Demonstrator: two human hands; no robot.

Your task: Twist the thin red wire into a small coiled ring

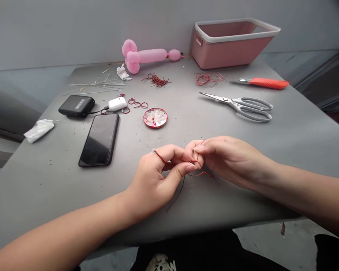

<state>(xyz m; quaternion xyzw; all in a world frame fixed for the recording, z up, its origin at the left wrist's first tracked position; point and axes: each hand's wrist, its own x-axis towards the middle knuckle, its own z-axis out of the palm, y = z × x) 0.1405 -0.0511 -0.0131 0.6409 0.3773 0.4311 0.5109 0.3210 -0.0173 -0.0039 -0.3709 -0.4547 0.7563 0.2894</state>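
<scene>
My left hand [165, 173] pinches a thin red cord [197, 162] between thumb and forefinger, above the front part of the table. A loop of red cord with a small pale bead circles its forefinger. Close against it, my right hand [226, 154] pinches the same cord between thumb and fingertips. Loose cord ends hang below the fingers, one of them dark and trailing toward the table edge. Part of the cord is hidden by the fingertips. Beyond the hands lies a round red-rimmed dish [144, 123] of small pale, pink and purple beads.
Scissors [237, 105] and an orange-handled cutter [268, 83] lie at right. A phone [99, 140], power bank [77, 106] and white case [117, 104] are left, near red rings [137, 105]. Behind are cord scraps [158, 80], tangled cord [209, 78], a pink balloon [152, 55] and pink bin [228, 52].
</scene>
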